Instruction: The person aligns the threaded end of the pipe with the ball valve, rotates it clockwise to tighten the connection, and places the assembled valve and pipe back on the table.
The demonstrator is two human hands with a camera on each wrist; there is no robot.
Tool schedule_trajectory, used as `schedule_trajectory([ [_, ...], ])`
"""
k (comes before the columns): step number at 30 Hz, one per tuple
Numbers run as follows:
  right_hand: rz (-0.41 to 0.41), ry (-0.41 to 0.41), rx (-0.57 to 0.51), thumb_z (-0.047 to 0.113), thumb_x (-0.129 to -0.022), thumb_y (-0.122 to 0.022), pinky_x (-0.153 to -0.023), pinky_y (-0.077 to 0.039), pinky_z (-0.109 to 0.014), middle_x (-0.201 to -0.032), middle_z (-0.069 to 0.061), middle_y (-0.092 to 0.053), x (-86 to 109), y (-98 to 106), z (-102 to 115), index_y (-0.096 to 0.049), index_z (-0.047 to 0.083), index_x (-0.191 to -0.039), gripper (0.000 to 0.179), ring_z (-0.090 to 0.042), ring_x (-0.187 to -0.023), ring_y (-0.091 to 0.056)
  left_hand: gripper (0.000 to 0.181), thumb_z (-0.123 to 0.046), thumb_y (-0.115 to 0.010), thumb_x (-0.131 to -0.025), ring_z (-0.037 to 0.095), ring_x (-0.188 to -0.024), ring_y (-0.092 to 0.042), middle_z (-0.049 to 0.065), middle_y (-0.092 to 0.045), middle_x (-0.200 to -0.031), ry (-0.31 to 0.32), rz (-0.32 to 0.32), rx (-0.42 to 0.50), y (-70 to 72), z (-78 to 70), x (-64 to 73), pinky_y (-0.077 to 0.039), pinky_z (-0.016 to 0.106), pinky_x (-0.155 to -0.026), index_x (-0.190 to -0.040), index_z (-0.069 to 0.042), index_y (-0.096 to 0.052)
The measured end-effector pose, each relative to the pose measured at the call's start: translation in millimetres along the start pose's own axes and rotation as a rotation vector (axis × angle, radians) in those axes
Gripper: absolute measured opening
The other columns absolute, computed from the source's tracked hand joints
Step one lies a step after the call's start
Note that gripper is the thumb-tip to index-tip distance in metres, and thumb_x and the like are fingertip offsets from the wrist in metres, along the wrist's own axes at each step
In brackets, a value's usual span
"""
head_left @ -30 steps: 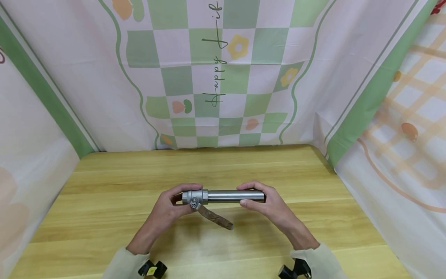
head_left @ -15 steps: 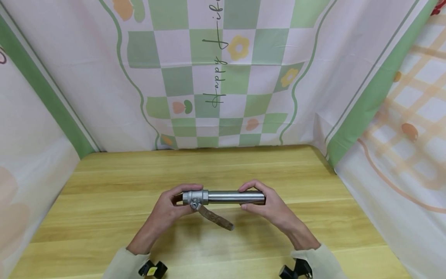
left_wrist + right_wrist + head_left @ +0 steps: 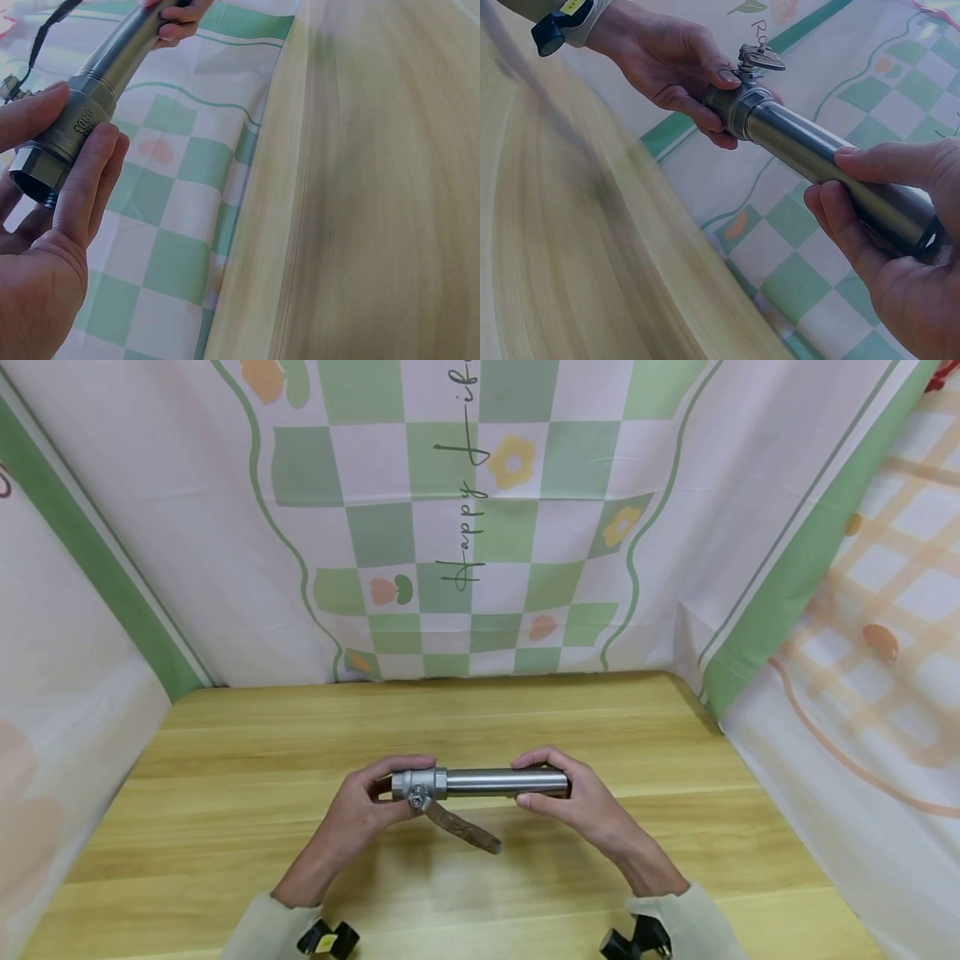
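Note:
A steel ball valve [image 3: 408,783] with a worn brown lever handle [image 3: 465,830] is joined end to end with a smooth metal pipe [image 3: 487,782]. My left hand [image 3: 365,806] grips the valve body, thumb on the near side and fingers on the far side. The valve's open hexagonal end [image 3: 41,174] faces my palm in the left wrist view. Around the pipe's right end curls my right hand [image 3: 581,789], with the thumb [image 3: 885,159] along one side and the fingers opposite. The two parts are held level above the table, the lever slanting down to the right.
Under the hands lies a wood-grain table [image 3: 420,718]. A green and white checkered cloth [image 3: 510,543] hangs along its far edge, and other printed cloths [image 3: 862,693] flank the sides. Black cameras [image 3: 330,939] are strapped at both wrists.
The right hand's fingers and thumb have shifted slightly on the pipe. The left hand, the valve and its lever stay almost where they were.

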State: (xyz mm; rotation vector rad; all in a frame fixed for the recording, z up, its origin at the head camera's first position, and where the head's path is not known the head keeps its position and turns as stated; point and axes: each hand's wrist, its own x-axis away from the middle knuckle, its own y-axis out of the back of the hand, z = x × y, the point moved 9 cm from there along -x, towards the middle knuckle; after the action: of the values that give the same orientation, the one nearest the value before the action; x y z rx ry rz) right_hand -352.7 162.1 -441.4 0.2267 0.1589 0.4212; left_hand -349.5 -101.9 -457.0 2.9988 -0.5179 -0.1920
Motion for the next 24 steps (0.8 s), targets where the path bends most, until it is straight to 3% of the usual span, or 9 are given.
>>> schedule_trajectory([
  [17,-0.013,-0.02,-0.005,0.011,-0.101,-0.077,-0.084,-0.062,-0.027,-0.137,-0.023,-0.062,0.2,0.4,-2.9,-0.066,0.005,-0.135,0.036,-0.021,-0.103,-0.068,0.052,-0.005,-0.081,-0.093,0.029,-0.111,-0.067,0.022,-0.062,-0.149,-0.008,0.005,-0.002,-0.2,-0.5,0.1,-0.065,0.032,-0.086,-0.143,-0.01,-0.07],
  [24,0.033,0.042,-0.079,-0.001,-0.097,-0.076,-0.092,-0.064,-0.027,-0.147,-0.026,-0.053,0.5,-3.0,2.5,-0.059,0.0,-0.133,0.04,-0.019,-0.113,-0.071,0.052,-0.006,-0.081,-0.093,0.029,-0.112,-0.067,0.022,-0.062,-0.149,-0.005,0.002,-0.005,-0.3,0.6,-0.2,-0.065,0.032,-0.086,-0.143,-0.012,-0.07],
])
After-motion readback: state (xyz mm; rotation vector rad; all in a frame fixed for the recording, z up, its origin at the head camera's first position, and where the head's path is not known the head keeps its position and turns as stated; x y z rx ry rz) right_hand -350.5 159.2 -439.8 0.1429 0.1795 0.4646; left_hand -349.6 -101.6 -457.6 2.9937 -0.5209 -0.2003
